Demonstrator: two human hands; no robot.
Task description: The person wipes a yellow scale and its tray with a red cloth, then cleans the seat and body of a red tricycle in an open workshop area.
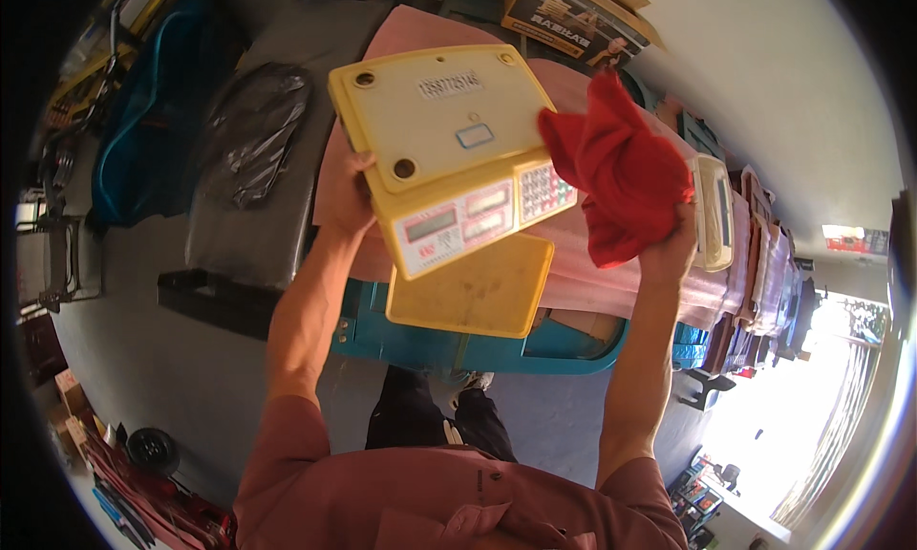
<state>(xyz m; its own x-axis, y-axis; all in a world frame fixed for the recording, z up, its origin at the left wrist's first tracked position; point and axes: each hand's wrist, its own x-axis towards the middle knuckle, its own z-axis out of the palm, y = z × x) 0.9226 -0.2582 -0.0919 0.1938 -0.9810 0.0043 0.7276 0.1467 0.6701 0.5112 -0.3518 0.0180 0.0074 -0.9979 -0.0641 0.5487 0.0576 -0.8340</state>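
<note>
A yellow electronic price scale (437, 127) is held up and tilted, its flat top facing me and bearing printed writing. My left hand (351, 195) grips its left edge. Along its lower front run the display windows and a keypad. My right hand (666, 242) holds a bunched red cloth (623, 177), close to the scale's right side; whether they touch is unclear. Below the scale, a yellow tray-like plate (476, 285) lies at the edge of the pink cloth covering (602, 285).
Beneath the pink covering shows a teal vehicle body (430, 349). A dark padded seat (247, 177) with a clear plastic wrap is at left, near a teal shell (150, 120). A printed cardboard box (573, 19) sits at the back. A cream plastic case (711, 213) is at right.
</note>
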